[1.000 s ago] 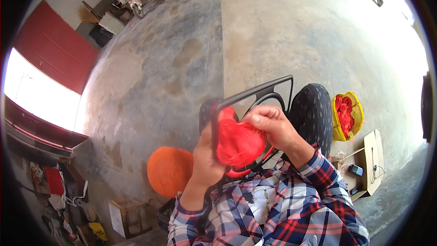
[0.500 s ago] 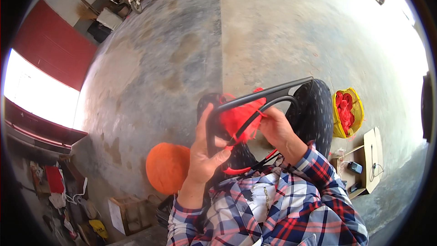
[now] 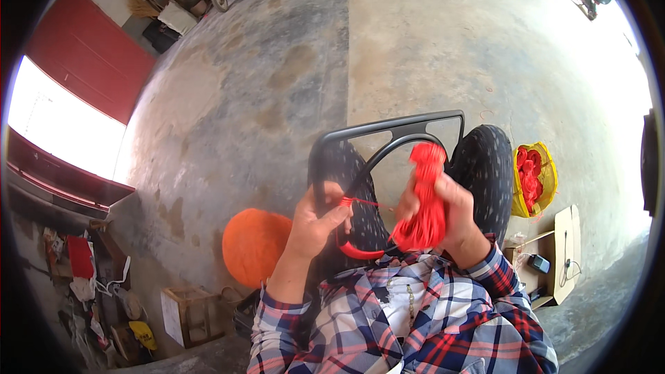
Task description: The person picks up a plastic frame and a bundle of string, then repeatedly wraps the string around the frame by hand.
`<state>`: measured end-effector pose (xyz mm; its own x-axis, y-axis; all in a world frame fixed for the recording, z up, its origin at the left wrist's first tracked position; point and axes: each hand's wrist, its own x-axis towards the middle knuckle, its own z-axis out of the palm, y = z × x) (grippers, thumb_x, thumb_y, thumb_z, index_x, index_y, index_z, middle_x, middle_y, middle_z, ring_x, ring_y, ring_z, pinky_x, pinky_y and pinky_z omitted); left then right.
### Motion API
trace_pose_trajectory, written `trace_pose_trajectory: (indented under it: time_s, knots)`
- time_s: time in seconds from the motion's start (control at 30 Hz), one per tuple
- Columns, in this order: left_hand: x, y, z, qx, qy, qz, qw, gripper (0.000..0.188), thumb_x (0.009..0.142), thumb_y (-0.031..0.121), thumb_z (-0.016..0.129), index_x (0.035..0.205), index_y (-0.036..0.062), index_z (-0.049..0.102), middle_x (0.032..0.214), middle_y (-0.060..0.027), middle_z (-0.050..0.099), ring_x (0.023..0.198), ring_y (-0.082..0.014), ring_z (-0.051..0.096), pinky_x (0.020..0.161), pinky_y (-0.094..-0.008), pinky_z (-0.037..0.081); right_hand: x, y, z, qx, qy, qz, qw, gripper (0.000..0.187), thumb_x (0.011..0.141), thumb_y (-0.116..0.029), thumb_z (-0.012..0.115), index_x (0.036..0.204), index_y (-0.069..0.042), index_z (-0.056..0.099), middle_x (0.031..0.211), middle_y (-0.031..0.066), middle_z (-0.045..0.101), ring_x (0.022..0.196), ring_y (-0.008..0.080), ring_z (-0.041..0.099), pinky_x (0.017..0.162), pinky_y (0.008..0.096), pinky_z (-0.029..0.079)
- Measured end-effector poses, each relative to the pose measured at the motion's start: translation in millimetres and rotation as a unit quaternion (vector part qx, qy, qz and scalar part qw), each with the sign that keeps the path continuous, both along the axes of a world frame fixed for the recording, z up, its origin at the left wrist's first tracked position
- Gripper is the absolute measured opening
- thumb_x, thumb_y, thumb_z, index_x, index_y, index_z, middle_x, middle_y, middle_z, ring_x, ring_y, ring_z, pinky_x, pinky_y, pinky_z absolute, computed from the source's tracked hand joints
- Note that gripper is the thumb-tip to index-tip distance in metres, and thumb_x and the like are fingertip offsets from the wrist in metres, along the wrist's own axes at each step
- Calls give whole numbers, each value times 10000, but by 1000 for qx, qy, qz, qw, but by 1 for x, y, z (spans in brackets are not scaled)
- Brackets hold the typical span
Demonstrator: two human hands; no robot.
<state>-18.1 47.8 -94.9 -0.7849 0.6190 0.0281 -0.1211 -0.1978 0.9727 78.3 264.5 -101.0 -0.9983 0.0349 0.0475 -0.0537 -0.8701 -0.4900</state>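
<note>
A black frame [image 3: 395, 125] with a curved inner ring rests across my lap. Red cord [image 3: 360, 253] is wound round the ring's lower left part. My left hand [image 3: 315, 225] grips the ring at the end of this winding, its thumb and fingers pinching there. To the right, my right hand [image 3: 458, 215] is closed round a thick hank of red cord [image 3: 424, 225], inside the ring's outline. A thin strand runs from the winding toward the right hand. The hank and the right fingers are slightly smeared by motion.
An orange round seat [image 3: 255, 248] stands left of my knees. On the right are a yellow bag [image 3: 547, 170] of red cord bundles and an open cardboard box [image 3: 566, 256] holding a small dark device. A wooden stool [image 3: 192, 315] is at lower left.
The red hank has come out from behind the ring to its right side, now in my right hand. The frame has tilted a little, with my left hand still on it.
</note>
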Motion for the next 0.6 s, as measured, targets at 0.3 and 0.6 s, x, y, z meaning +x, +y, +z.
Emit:
trace_pose_trajectory:
  time_s: [0.3,0.6]
  knots:
    - [5,1,14,-165,169,62,970,274,848,67,652,1072,-54,552,1118,-154,587,866,-217,624,714,-322,515,-13,3,34,234,-7,22,972,492,879,-72,645,1319,27,449,1046,112,649,923,144,625,823,316,508]
    - [13,16,31,-80,271,-19,959,795,823,-2,648,1488,3,213,1451,-134,404,1297,-225,443,1072,-348,340,-31,1,12,88,-16,43,995,179,917,-199,600,980,-33,627,1013,92,678,953,150,633,859,319,489]
